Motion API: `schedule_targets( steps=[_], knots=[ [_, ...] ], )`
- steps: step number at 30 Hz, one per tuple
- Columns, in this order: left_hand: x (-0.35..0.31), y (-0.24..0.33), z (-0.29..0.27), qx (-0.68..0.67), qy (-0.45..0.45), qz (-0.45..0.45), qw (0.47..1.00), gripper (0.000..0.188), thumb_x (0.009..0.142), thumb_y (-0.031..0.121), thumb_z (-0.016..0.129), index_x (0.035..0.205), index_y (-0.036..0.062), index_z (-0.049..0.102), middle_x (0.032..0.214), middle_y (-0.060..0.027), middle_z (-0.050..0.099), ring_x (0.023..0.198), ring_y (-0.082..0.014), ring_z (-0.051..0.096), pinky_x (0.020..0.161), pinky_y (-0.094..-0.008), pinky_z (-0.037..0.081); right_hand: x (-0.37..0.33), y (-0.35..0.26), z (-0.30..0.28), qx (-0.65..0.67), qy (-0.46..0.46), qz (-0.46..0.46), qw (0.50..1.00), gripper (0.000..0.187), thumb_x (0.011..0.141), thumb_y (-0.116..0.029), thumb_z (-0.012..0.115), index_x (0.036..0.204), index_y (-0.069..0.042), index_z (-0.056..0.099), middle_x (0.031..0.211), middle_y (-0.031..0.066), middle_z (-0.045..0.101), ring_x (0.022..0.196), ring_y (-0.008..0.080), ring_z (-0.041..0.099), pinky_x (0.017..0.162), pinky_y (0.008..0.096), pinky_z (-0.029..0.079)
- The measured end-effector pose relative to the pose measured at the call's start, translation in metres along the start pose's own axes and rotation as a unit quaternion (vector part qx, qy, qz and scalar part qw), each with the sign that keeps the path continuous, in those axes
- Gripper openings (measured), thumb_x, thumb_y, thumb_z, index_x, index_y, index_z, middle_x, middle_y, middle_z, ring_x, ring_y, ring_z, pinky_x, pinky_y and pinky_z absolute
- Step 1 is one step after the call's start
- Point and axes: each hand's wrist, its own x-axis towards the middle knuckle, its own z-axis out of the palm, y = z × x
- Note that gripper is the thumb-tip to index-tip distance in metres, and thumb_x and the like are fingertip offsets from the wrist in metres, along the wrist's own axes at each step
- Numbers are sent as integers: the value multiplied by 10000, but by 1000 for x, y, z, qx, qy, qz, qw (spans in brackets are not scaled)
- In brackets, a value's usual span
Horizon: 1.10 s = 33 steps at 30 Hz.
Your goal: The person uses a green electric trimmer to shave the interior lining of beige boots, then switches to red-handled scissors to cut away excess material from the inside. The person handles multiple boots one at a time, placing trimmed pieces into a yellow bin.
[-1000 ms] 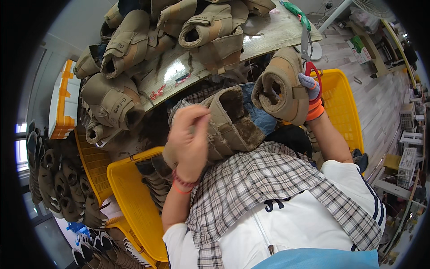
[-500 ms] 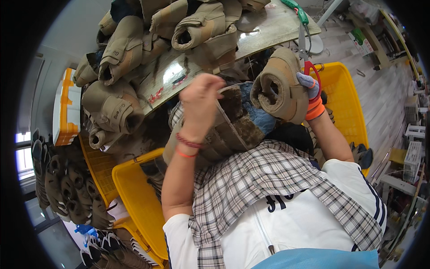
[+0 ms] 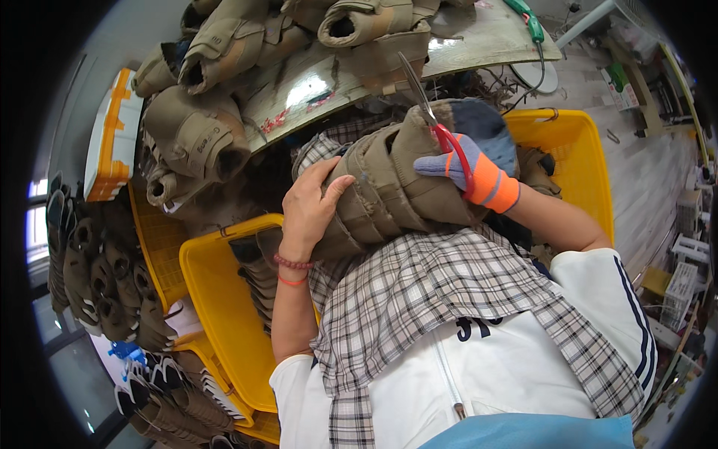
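A bundle of brown shoe uppers (image 3: 385, 183), nested in one another, lies across my lap on a plaid apron (image 3: 419, 277). My bare left hand (image 3: 310, 206), with a beaded bracelet at the wrist, grips the bundle's left end, its thumb on the near side and its other fingers partly hidden. My right hand (image 3: 471, 170), in a grey and orange glove, holds red-handled scissors (image 3: 458, 153) whose blades point up and away to the left. The gloved fingers also press against the bundle's right end, where dark blue lining (image 3: 486, 127) shows.
More brown uppers (image 3: 198, 131) are heaped on the worktable (image 3: 299, 93) ahead. Yellow baskets stand at my left (image 3: 224, 288) and right (image 3: 580, 153). A green-handled corded tool (image 3: 527, 21) lies at the table's right corner. Hanging uppers (image 3: 101, 277) fill the far left.
My left hand has come down from above the bundle onto its left end. The single upper in my right hand has moved left onto the bundle; the scissors stay in that hand.
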Motion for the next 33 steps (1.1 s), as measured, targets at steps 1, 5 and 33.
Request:
schedule_targets(
  steps=[1, 5, 33],
  knots=[
    [-2, -1, -1, -7, 1, 2, 1000, 398, 810, 369, 641, 1039, 44, 634, 1038, -123, 634, 940, -285, 609, 801, -323, 472, 1, -4, 9, 80, -17, 23, 996, 313, 776, -121, 693, 1031, 1, 561, 834, 70, 606, 766, 137, 567, 697, 286, 471],
    [-11, -9, -7, -96, 6, 15, 995, 342, 816, 283, 645, 1061, 44, 633, 1027, -129, 645, 941, -273, 624, 806, -302, 475, 8, 2, 37, 270, -45, 54, 960, 363, 758, -128, 722, 1065, 16, 591, 954, 53, 645, 856, 104, 573, 763, 256, 475],
    [-42, -8, -178, -515, 211, -39, 830, 351, 846, 172, 561, 1158, 17, 530, 1060, -106, 575, 936, -207, 554, 838, -335, 440, 6, -20, -42, -90, 70, -186, 976, 372, 825, -277, 658, 1055, -17, 524, 805, 63, 572, 653, 140, 548, 579, 249, 446]
  ],
)
